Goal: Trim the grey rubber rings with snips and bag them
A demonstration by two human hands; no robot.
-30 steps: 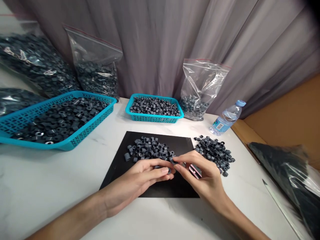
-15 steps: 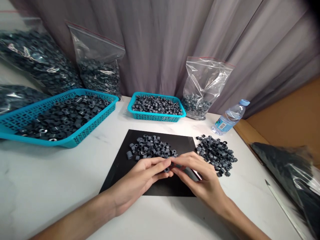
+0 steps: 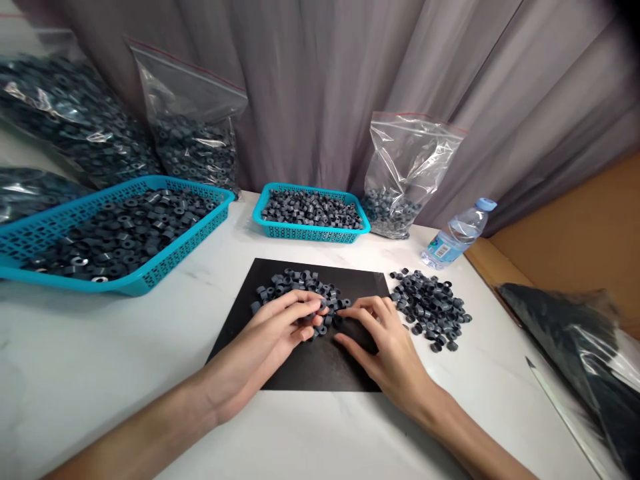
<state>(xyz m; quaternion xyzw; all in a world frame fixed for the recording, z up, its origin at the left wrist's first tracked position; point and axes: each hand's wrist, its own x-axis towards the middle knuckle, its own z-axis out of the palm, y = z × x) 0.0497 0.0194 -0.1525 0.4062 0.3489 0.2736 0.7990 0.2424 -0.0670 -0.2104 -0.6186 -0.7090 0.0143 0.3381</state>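
My left hand (image 3: 277, 330) is closed over the black mat, pinching a small grey cylindrical plastic piece (image 3: 323, 305) with a round hole between thumb and fingers. My right hand (image 3: 387, 333) reaches down at the right side of the mat, thumb and index finger apart. Its index fingertip is at a dark piece (image 3: 339, 321) by the pile's edge; whether it touches cannot be made out. The pile of grey pieces (image 3: 293, 280) lies on the black mat (image 3: 320, 373), partly hidden behind my left hand. A second pile (image 3: 433, 307) lies beside the mat, right of my right hand.
A large blue basket (image 3: 150, 277) and a smaller one (image 3: 310, 233) hold many such pieces. Clear zip bags of pieces (image 3: 195, 143) stand behind, one more bag (image 3: 400, 193) at right. A water bottle (image 3: 457, 237), a pen-like stick (image 3: 565, 413) and a dark plastic bag (image 3: 570, 340) are at right.
My hands have moved apart. The left has shifted left and up over the pile with a piece; the right has opened and lowered to the mat. The shiny object under my right hand no longer shows.
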